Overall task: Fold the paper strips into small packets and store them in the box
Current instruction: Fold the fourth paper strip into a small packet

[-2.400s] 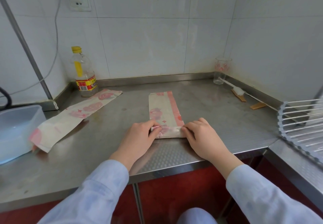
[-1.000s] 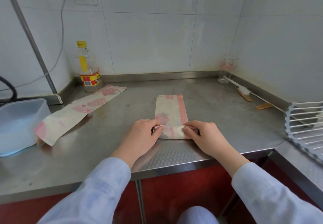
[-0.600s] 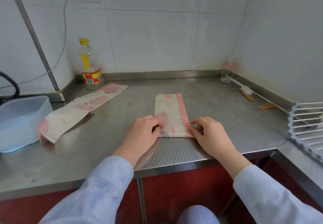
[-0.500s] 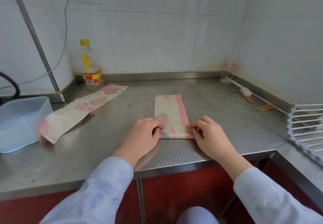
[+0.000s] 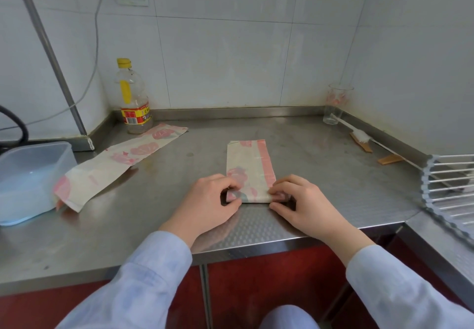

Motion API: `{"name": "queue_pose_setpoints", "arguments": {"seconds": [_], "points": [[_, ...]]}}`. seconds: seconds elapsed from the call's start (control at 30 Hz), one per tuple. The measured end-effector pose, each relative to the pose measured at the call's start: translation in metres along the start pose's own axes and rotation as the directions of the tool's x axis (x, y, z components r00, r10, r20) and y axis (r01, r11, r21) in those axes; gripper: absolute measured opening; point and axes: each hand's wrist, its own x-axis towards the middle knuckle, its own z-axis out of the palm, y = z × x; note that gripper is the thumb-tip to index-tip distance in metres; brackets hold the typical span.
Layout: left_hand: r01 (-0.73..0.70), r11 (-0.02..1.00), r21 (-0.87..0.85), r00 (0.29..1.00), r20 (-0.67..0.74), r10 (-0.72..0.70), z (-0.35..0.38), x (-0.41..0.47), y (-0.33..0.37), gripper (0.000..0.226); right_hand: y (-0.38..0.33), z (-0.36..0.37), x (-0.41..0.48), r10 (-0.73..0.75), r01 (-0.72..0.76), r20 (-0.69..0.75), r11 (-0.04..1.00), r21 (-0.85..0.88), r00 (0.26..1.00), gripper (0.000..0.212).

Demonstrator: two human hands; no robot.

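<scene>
A pink-printed paper strip lies on the steel counter in front of me, its near end rolled up into a fold. My left hand pinches the fold's left corner and my right hand pinches its right corner. A second, longer paper strip lies flat at the left, its near end resting against a translucent plastic box at the far left edge.
A bottle with a yellow cap stands at the back left by the wall. A glass sits in the back right corner, with a brush and wooden pieces along the right wall. A wire rack juts in at the right.
The near end of the middle strip has been folded over again, so the strip is shorter. Both hands stay at its near corners.
</scene>
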Motion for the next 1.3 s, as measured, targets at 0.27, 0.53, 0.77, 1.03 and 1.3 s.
{"name": "queue_pose_setpoints", "arguments": {"seconds": [0.27,0.53,0.77,1.03,1.3], "points": [[-0.035,0.999,0.040,0.999,0.008,0.034,0.005,0.000,0.000,0.013,0.005,0.008,0.003,0.027,-0.029,-0.034,0.997,-0.076,0.999,0.016],[0.045,0.999,-0.015,0.999,0.008,-0.045,0.008,0.002,-0.002,0.018,0.005,0.009,0.006,0.140,-0.140,-0.005,0.990,-0.002,0.990,0.020],[0.145,0.987,0.073,0.989,-0.038,-0.143,0.013,0.005,-0.007,0.016,0.007,0.015,0.014,0.338,-0.342,-0.070,0.937,-0.065,0.939,0.022],[0.057,0.998,-0.019,0.995,-0.080,-0.059,0.008,0.004,-0.008,0.014,0.006,0.012,0.010,0.254,-0.268,-0.119,0.955,-0.130,0.960,0.025],[-0.014,1.000,-0.019,1.000,0.004,0.014,0.003,-0.002,-0.004,0.024,0.000,0.005,0.001,-0.037,0.039,0.016,0.989,-0.140,0.999,0.042]]}}
